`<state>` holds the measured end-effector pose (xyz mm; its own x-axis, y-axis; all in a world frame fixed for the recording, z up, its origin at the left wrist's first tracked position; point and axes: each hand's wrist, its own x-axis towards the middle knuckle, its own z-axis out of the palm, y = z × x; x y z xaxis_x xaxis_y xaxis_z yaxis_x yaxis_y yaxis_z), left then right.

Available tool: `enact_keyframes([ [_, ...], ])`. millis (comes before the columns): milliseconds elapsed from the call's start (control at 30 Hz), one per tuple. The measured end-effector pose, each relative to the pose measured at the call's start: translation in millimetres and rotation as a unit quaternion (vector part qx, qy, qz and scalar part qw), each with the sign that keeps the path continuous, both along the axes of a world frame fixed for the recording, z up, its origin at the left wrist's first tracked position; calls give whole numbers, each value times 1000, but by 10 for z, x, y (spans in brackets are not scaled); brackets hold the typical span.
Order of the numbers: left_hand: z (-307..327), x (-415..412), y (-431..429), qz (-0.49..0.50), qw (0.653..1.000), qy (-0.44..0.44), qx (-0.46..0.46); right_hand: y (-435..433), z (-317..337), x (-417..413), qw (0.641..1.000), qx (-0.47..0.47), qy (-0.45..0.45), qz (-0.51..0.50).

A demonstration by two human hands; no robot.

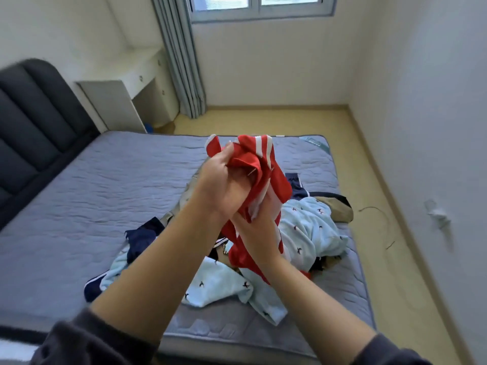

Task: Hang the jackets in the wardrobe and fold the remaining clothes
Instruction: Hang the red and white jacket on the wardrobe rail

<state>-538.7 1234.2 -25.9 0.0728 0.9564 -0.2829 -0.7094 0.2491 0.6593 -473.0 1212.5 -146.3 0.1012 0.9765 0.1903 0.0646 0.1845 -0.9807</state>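
Both hands are raised in front of the chest, gripping one bunched-up red garment point(274, 180). The left hand point(224, 180) is higher, fingers curled round a wad of the cloth near its top. The right hand point(254, 230) is just below, touching the left wrist, closed round a lower part of the same cloth; its fingertips are buried in the folds.

The red garment is held in the air above a pile of clothes on a bed point(79, 196). It is bright red and smooth, with white stripes along one edge. It is crumpled and twisted, and its lower end hangs down into the pile. It may be a sports jacket or top, but no zip or collar shows, so I cannot tell.

To do this step well, the hands should probably move apart along the cloth to find the collar or shoulders, then shake it open. Only then can it be judged as a jacket to hang or an item to fold. Lifting it clear should stop it dragging the other clothes along. No wardrobe is in view.

Below lie a pale blue patterned garment point(311, 227), a navy garment point(142, 235) and a tan garment point(341, 210), all unfolded.
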Motion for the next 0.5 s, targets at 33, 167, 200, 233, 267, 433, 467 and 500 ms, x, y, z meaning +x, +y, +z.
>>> enact_keyframes([
  [33,129,7,-51,13,1000,2,15,4,100,30,1000,7,-15,7],
  [167,520,-11,-181,63,995,18,71,2,435,154,998,41,-43,32],
  [200,586,-36,-189,77,993,31,82,40,483,218,996,30,-69,54],
  [233,636,-75,-199,100,990,45,92,59,544,312,991,20,-107,77],
  [267,681,-112,-210,132,984,69,98,92,594,420,984,10,-150,95],
  [433,697,-411,-242,243,859,439,99,268,933,1046,929,22,-362,74],
  [467,678,-461,-240,238,817,513,110,303,1006,1127,918,33,-390,59],
  [500,687,-489,-262,233,766,587,117,318,1083,1192,905,46,-420,38],
])
